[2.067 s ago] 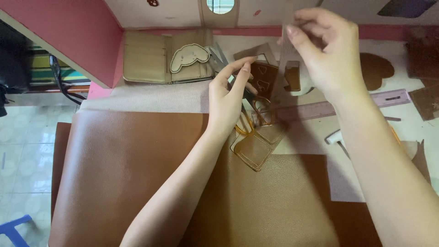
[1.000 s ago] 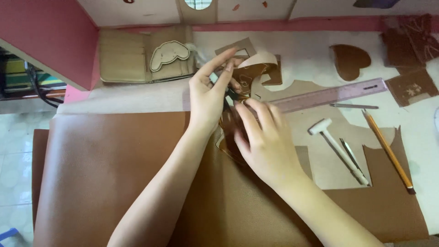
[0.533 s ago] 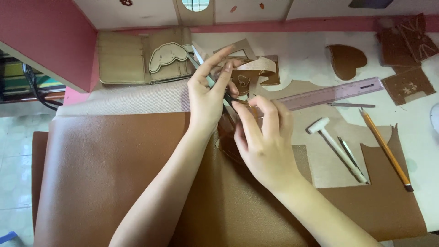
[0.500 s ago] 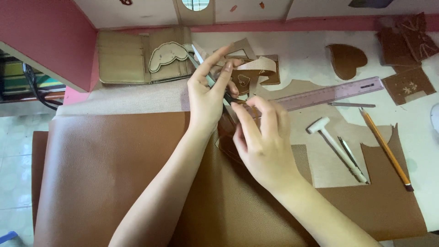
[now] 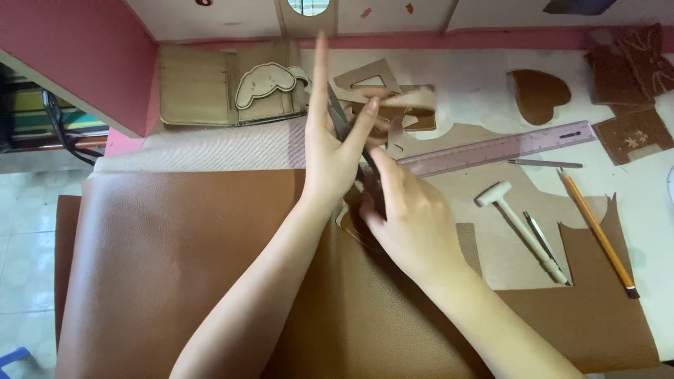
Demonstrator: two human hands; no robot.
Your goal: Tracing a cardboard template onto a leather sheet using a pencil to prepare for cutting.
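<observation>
Left hand (image 5: 337, 151) raised over the far edge of the brown leather sheet (image 5: 189, 260), index finger straight up, thumb and remaining fingers pinched on the metal scissors (image 5: 342, 121) (blades pointing away). Right hand (image 5: 411, 217) just beside it, fingers curled down onto clear amber templates (image 5: 353, 223) lying on the leather; whether it grips them, cannot tell. Purple ruler (image 5: 498, 147), white mallet (image 5: 519, 228) and pencil (image 5: 597, 230) lie to the right.

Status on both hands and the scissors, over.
Left hand gripping scissors, blades up. Right hand pressing clear templates on brown leather. Ruler, mallet, pencil lie clear on the right.
</observation>
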